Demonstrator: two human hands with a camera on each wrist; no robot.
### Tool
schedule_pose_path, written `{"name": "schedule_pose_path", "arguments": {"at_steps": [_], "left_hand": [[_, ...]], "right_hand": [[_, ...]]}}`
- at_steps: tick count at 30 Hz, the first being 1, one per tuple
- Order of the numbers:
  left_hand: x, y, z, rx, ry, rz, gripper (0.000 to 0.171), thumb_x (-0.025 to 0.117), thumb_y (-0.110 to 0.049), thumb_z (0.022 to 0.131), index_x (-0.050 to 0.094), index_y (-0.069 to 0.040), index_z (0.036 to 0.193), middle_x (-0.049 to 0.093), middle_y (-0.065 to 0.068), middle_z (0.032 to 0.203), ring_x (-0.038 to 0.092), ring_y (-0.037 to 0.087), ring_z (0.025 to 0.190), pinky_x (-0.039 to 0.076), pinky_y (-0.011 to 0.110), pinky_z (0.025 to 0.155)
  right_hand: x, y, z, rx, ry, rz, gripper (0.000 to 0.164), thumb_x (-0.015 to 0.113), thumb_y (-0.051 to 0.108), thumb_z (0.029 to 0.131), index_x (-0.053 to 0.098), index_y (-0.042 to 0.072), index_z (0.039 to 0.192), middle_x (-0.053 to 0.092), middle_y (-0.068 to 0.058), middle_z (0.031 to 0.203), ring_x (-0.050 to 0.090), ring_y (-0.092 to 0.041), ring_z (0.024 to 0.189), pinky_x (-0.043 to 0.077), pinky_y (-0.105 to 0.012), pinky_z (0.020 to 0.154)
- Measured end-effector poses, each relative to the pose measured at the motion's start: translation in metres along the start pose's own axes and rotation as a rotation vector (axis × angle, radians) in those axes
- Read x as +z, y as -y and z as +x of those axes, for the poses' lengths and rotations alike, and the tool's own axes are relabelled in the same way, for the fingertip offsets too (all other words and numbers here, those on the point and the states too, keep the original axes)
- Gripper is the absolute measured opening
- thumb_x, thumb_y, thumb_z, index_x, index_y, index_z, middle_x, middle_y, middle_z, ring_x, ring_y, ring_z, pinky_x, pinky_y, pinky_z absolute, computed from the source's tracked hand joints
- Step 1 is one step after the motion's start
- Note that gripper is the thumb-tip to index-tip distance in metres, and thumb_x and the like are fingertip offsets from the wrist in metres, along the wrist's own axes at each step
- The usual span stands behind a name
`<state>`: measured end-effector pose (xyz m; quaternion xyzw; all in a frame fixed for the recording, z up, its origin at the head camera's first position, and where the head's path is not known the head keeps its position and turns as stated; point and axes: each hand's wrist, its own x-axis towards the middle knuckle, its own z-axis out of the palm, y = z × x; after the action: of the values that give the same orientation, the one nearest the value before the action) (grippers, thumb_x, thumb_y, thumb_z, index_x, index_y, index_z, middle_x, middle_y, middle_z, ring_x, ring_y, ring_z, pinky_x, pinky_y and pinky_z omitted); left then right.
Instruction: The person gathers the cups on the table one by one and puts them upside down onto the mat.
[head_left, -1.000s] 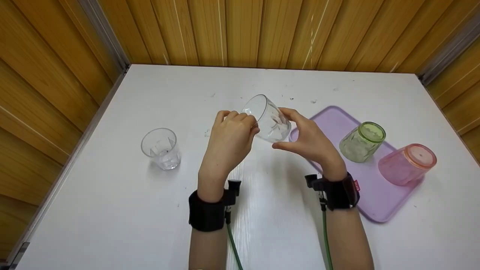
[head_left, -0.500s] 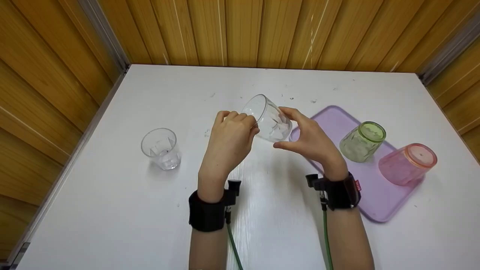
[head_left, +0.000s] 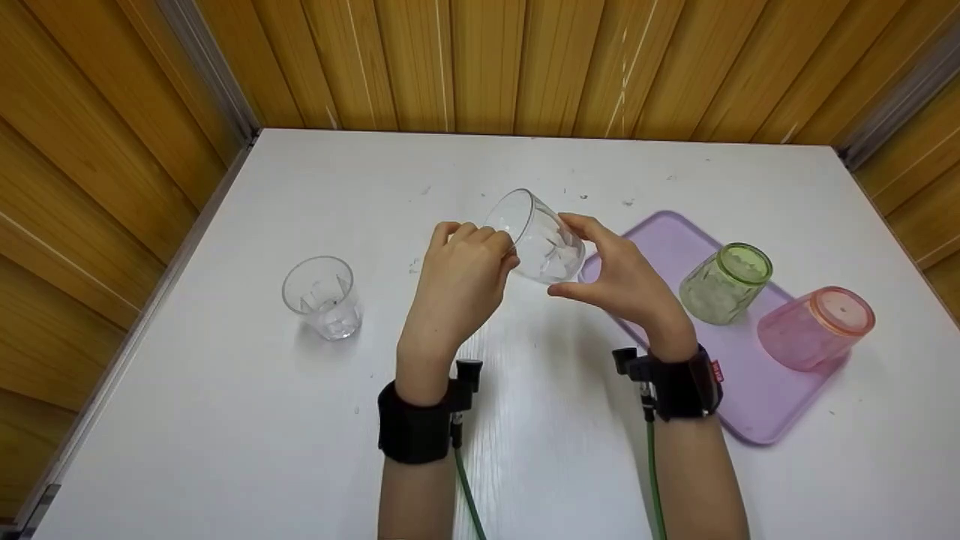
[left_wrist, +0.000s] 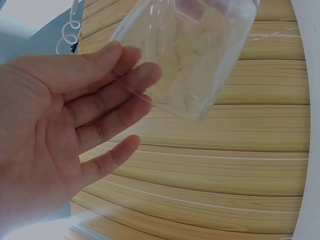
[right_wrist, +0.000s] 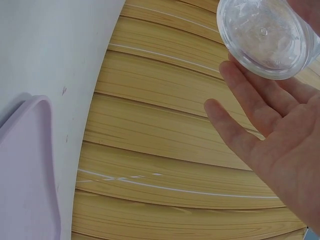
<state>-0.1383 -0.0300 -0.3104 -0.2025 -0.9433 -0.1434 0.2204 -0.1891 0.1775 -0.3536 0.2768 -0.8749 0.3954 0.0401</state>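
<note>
A clear drinking glass (head_left: pixel 546 244) is held tilted above the table, its mouth facing left and its base to the right. My left hand (head_left: pixel 461 274) pinches its rim between thumb and fingers, as the left wrist view also shows. Around the base end curve the thumb and fingers of my right hand (head_left: pixel 628 281). The right wrist view shows the round base (right_wrist: pixel 264 37) with fingers behind it and the thumb in front. No other object shows inside the glass.
Another clear glass (head_left: pixel 330 300) stands upright at left on the white table (head_left: pixel 225 420). A purple tray (head_left: pixel 739 386) at right bears an upside-down green glass (head_left: pixel 724 285) and an upside-down pink glass (head_left: pixel 810 330). Wood-patterned walls (head_left: pixel 480 67) bound the back and sides.
My right hand and the held glass have shifted very slightly to the right. The left hand, the tray and the other glasses stay put.
</note>
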Motion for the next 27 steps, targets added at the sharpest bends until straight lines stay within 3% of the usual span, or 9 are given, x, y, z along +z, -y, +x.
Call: {"name": "schedule_pose_path", "arguments": {"at_steps": [27], "left_hand": [[0.0035,-0.0054,0.0026,0.021,-0.010,0.067,0.008,0.062,-0.017,0.084,0.064,-0.011,0.079,0.064,-0.001,0.073,0.058,0.018,0.074,0.037,0.036,0.090]], "right_hand": [[0.0008,-0.0023,0.0013,-0.002,-0.001,-0.014,0.080,0.081,0.021,0.067,0.040,0.010,0.135,0.051,-0.008,0.130,0.046,-0.020,0.120,0.034,-0.041,0.100]]}}
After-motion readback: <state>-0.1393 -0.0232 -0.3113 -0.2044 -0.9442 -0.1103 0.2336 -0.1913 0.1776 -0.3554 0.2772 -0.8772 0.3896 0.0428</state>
